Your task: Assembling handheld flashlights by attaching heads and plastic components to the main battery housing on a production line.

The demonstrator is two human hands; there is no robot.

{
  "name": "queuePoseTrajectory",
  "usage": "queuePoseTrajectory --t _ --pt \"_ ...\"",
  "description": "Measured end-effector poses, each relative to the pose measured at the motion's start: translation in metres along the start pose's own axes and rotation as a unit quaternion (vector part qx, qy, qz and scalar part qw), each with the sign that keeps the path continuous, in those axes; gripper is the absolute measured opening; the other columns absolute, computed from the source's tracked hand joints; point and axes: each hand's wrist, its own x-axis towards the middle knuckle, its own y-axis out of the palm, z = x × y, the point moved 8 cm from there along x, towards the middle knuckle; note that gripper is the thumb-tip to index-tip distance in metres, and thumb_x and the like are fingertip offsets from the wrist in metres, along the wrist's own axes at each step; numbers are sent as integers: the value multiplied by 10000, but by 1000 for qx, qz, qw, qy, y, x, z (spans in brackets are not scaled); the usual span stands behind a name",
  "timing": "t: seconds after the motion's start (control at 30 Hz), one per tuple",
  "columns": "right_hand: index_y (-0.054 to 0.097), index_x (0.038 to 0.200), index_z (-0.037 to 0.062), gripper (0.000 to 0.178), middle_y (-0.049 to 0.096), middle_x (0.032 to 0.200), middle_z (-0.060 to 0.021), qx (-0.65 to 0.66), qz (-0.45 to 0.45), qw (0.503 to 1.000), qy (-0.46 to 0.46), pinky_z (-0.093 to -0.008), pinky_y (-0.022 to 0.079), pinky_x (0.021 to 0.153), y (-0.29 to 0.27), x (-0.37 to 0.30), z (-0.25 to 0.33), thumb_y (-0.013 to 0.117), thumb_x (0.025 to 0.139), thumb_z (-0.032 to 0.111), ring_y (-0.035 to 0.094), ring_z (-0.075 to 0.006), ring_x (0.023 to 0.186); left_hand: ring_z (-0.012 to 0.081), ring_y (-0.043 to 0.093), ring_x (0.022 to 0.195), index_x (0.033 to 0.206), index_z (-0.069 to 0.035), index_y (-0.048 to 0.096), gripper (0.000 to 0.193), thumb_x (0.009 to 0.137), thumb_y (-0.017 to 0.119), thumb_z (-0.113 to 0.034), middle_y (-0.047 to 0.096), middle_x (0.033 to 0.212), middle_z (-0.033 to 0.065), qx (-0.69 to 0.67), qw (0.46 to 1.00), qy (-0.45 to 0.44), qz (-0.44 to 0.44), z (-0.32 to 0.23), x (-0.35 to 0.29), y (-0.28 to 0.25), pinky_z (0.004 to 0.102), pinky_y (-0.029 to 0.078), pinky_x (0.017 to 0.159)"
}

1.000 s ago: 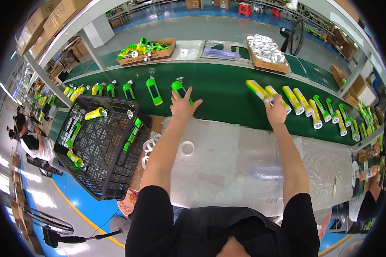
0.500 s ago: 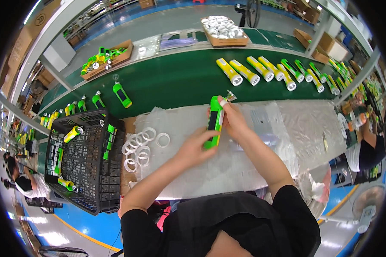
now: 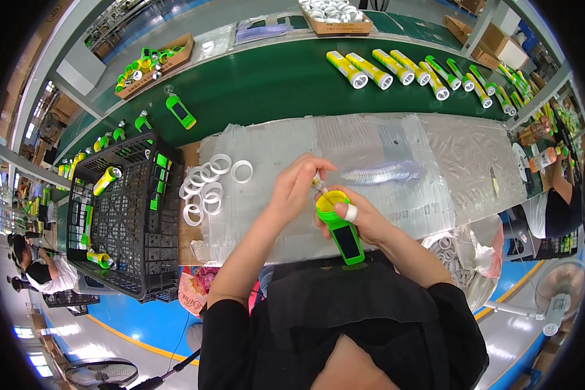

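Observation:
My right hand (image 3: pixel 368 220), with a white wrap on its thumb, grips a green and yellow flashlight body (image 3: pixel 346 239) near its open yellow end. The body tilts toward me, with a dark panel along its side. At that opening, my left hand (image 3: pixel 291 190) pinches a small shiny part (image 3: pixel 317 182), perhaps the lamp piece; the fingers partly hide it. A thin wire seems to run from it into the body. Left of my hands, several loose white rings (image 3: pixel 242 171) lie on the plastic-covered worktop (image 3: pixel 273 146).
At left stands a black crate (image 3: pixel 159 221) with a few flashlights inside. Across the green belt (image 3: pixel 253 97) lie several yellow flashlights (image 3: pixel 348 69) and green bodies (image 3: pixel 180 112). Cartons hold white rings (image 3: pixel 341 27) and green parts (image 3: pixel 175 60). A clear-wrapped stack (image 3: pixel 383 172) lies beyond my right hand.
The flashlight body has come closer to me and turned so its open end shows. My left hand has moved from the body's lower end up to the small part at the opening.

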Motion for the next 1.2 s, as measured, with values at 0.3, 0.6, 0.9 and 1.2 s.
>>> queuePoseTrajectory --t 0.3,0.6,0.9,1.2 --pt "424 1316 51 406 567 1069 -96 -44 -73 992 -94 -320 525 738 -2 3 2 537 1005 286 619 -176 853 339 572 1116 1081 -39 637 314 999 386 -208 660 1119 98 170 971 158 57 -33 -13 33 455 414 940" --pt "474 1270 58 496 600 877 -119 -21 -290 938 -188 -294 479 628 -65 -46 42 559 965 439 590 -180 679 326 537 1129 1243 -12 584 499 836 712 -271 601 1191 157 356 934 26 23 56 14 50 417 412 971" --pt "490 1257 41 518 600 877 -131 -41 -223 961 -157 -303 481 620 -53 -30 39 573 953 452 577 -179 665 313 524 1102 1229 -42 611 621 683 823 -250 578 1188 127 256 967 11 11 68 10 25 435 412 935" --pt "490 1254 36 538 602 868 -137 -51 -243 953 -172 -297 475 615 -62 -34 47 581 946 468 586 -182 669 305 534 1073 1245 -42 603 597 713 801 -225 593 1158 122 257 963 29 69 79 13 39 404 425 933"
